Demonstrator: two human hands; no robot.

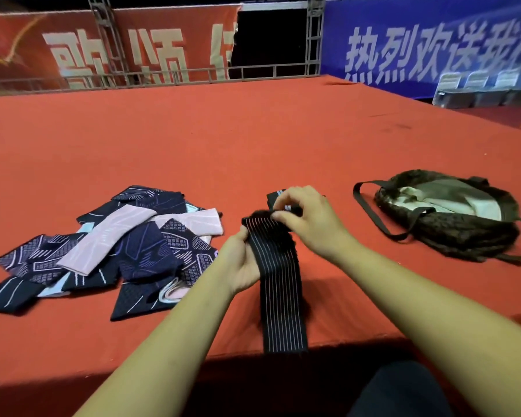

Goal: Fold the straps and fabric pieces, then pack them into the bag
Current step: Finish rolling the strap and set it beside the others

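Observation:
A long black strap with thin pale stripes (278, 284) runs from the stage edge up to my hands. My left hand (241, 261) grips its left side near the upper part. My right hand (309, 219) pinches the folded top end, where a small dark tab with light stripes shows. A heap of dark patterned and pink fabric pieces (109, 245) lies to the left of my hands. To the right lies a dark bag (451, 218), open, with a pale lining and a black shoulder strap looped toward me.
Everything rests on a red carpeted stage (253, 139) whose front edge runs just below the strap's lower end. Red and blue banners and a metal truss stand behind the stage. My dark-clothed knee shows at the bottom right.

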